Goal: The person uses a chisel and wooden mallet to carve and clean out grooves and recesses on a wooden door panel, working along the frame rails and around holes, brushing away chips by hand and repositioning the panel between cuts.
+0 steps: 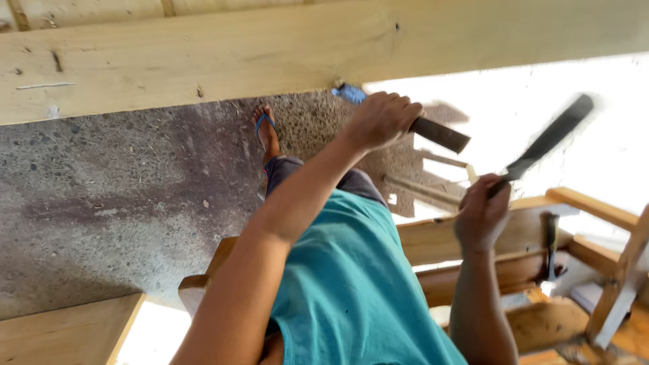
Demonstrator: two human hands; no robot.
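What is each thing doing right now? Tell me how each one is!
left hand: closed around the chisel's handle
chisel: gripped, blue tip against the plank's edge
right hand: closed around the hammer's handle
hammer: raised in the air, blurred
wooden plank: lying across the top of the view, touched by the chisel
second hammer: resting on the wooden frame, untouched
wooden frame: standing at the right
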